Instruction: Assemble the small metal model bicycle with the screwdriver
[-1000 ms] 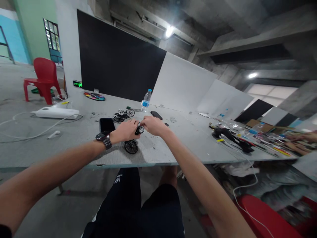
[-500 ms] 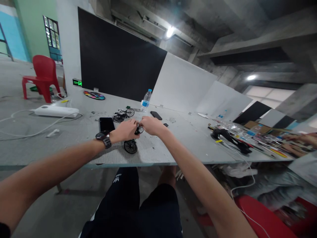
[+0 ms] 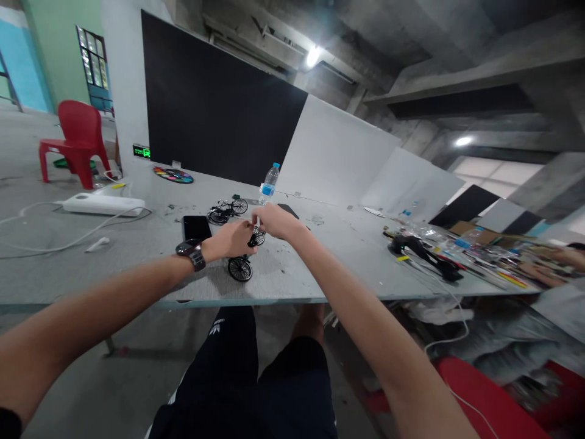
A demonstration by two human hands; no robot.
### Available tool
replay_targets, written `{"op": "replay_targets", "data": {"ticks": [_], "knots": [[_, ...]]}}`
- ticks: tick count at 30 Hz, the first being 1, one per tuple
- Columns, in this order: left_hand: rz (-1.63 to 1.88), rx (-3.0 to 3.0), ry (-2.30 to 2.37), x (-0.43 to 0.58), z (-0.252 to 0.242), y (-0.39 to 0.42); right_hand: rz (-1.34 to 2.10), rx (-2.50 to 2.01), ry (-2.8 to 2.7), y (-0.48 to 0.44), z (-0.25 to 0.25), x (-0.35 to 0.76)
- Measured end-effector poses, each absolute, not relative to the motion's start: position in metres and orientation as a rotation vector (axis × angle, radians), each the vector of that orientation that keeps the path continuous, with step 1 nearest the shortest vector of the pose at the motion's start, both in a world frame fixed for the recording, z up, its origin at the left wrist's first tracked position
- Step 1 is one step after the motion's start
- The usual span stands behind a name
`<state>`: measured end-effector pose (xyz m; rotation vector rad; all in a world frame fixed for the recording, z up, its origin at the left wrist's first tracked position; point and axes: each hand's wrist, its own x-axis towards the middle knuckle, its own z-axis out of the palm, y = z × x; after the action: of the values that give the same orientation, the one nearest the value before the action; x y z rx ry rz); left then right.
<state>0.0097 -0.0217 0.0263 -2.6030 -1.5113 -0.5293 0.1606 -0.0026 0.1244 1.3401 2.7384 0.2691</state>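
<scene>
A small black model bicycle stands on the grey table below my hands, one spoked wheel toward me and the other beyond my left fingers. My left hand, with a dark watch on its wrist, is closed around the middle of the bicycle and hides most of its frame. Just above the far wheel, my right hand is curled with fingertips pressed together; what they pinch, if anything, is hidden. A second black model bicycle lies behind my left hand. A black phone rests left of it.
A water bottle stands behind my right hand, near another dark phone. At left are a white power strip, its cable and a white earbud. Tools and a black clamp-like object crowd the right, by another person's hands.
My right hand has risen slightly and shifted away from me, uncovering more of the far wheel. My left hand keeps its hold on the model bicycle.
</scene>
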Motion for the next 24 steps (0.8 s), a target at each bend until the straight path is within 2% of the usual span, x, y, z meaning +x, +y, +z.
{"op": "replay_targets", "data": {"ticks": [8,16,24], "knots": [[-0.523,-2.583,-1.497,0.010,0.025,-0.021,0.054,1.318,2.869,0.011,0.116,0.167],[-0.504,-2.605,-1.497,0.008,0.028,-0.021,0.039,1.365,2.979,0.016,0.104,0.183],[-0.215,-2.779,-1.468,0.011,0.044,-0.001,-0.250,1.490,3.055,0.021,0.073,0.208]]}}
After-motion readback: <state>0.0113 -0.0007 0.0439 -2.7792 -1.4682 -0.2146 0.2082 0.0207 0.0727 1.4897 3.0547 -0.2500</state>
